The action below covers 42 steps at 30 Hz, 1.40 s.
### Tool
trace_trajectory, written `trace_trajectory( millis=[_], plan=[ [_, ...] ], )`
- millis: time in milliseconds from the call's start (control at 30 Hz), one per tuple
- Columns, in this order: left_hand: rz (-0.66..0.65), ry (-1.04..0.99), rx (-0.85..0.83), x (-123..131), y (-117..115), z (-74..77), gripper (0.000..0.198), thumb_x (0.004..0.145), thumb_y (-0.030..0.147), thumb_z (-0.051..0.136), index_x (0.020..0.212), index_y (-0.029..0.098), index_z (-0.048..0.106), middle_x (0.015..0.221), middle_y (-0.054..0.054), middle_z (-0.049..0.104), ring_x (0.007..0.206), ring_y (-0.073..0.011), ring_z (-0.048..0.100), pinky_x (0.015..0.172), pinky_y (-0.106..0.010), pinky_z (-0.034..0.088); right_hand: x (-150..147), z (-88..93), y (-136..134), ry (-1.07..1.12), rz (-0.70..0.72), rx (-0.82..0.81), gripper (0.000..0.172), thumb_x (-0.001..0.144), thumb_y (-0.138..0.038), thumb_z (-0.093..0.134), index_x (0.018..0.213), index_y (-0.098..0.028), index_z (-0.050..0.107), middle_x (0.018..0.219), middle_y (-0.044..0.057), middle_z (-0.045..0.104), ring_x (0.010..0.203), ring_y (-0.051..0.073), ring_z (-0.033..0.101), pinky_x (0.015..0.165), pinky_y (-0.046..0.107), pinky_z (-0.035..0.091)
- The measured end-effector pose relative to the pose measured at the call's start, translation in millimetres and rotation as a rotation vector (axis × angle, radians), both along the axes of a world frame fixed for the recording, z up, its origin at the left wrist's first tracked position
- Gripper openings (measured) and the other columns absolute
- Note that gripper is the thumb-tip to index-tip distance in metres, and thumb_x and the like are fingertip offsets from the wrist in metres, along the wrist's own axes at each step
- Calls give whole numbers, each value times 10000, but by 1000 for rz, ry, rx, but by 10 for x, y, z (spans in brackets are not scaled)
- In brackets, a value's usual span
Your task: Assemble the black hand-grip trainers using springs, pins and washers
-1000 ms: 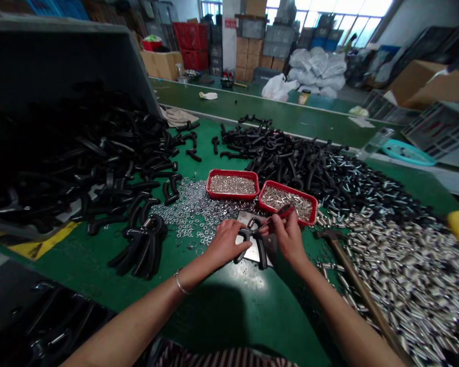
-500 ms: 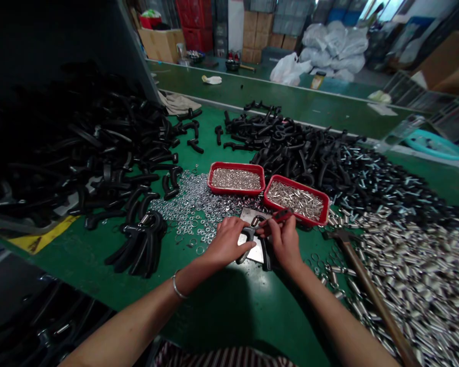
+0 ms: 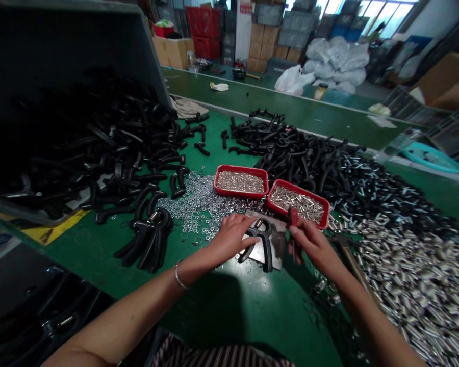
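My left hand [image 3: 229,237] presses on a black hand-grip exerciser [image 3: 262,240] that lies on a small metal plate [image 3: 276,243] on the green table. My right hand [image 3: 312,244] holds red-handled pliers [image 3: 292,224] upright just right of the plate, apart from the grip. A silver bracelet circles my left wrist. Just beyond my hands sit two red trays: the left tray [image 3: 240,181] holds small silver parts and the right tray [image 3: 299,204] holds metal pins.
A pile of finished grips [image 3: 147,244] lies at my left. Loose washers [image 3: 193,206] spread ahead. Black handles [image 3: 99,148] heap at left and behind the trays. Silver sleeves [image 3: 409,275] cover the right side, with a hammer [image 3: 350,257] beside my right forearm.
My right hand has drawn the pliers away from the grip's top and moved right. The left hand stays on the grip. The camera view shifted slightly.
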<state>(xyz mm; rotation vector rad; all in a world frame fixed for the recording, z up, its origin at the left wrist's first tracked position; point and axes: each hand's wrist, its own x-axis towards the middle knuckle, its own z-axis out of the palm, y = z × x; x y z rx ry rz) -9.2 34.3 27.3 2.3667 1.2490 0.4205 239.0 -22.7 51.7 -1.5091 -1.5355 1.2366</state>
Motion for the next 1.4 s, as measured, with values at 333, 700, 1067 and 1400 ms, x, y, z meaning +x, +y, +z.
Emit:
trace_trajectory(
  millis=[333, 700, 1067, 1400],
  plan=[
    [199, 431, 228, -111, 1566, 272, 215, 839, 75, 536, 890, 68, 745, 995, -231, 702, 1023, -332, 646, 915, -434, 437, 535, 152, 171, -825, 24, 431, 253, 979, -386, 486, 1022, -215, 668, 1022, 91, 670, 883, 234, 658, 770, 338, 503],
    [236, 368, 191, -346, 1641, 161, 228, 932, 231, 514, 932, 139, 722, 1009, -154, 719, 979, -258, 670, 898, -339, 475, -753, -53, 2028, -1043, 335, 528, 113, 883, -198, 642, 885, -146, 743, 988, 126, 710, 1021, 246, 581, 936, 314, 417],
    [-137, -58, 92, 76, 157, 58, 209, 986, 310, 530, 925, 196, 694, 933, -40, 671, 932, -204, 571, 909, -383, 406, -718, -263, 2038, -1006, 232, 508, 214, 934, -188, 534, 1048, -122, 702, 1114, 156, 692, 1098, 273, 566, 960, 359, 398],
    [-106, 138, 383, 212, 19, -315, 290, 1019, 318, 420, 967, 181, 670, 977, -98, 625, 941, -249, 509, 824, -404, 374, -707, -125, 1909, -757, 143, 523, 180, 918, -135, 486, 986, -110, 652, 1050, 139, 693, 1023, 223, 592, 905, 320, 424]
  ],
)
